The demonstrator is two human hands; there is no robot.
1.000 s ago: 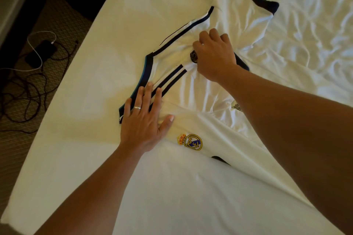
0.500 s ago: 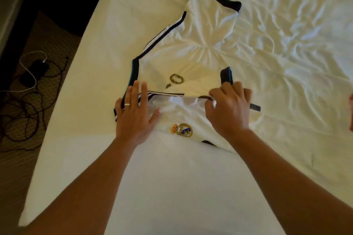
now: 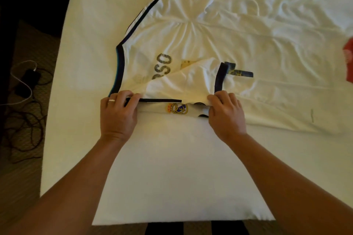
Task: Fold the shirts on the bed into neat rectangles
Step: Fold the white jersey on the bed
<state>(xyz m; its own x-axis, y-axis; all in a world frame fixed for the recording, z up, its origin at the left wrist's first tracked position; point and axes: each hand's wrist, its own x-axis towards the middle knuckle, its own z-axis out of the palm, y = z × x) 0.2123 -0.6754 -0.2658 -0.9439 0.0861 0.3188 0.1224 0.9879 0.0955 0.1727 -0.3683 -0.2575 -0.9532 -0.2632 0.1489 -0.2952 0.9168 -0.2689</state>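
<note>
A white football shirt (image 3: 183,44) with dark trim lies on the white bed (image 3: 172,168). Its upper part is folded towards me, so dark letters on the back show, and a round crest (image 3: 176,108) peeks out below the fold. My left hand (image 3: 118,114) pinches the folded edge at its left corner, by the dark striped band. The same edge is gripped at its right end by my right hand (image 3: 226,114), just below the dark collar (image 3: 221,76). One sleeve reaches towards the far edge of the bed.
A red garment (image 3: 348,63) shows at the right edge of the bed. The sheet on the right is wrinkled. On the carpet to the left lie a dark phone (image 3: 27,82), a white cable and tangled dark cords (image 3: 23,129).
Both hands drew the shirt's upper part towards me, folding it over the chest. The left hand went from lying flat to pinching the edge. Back lettering came into view.
</note>
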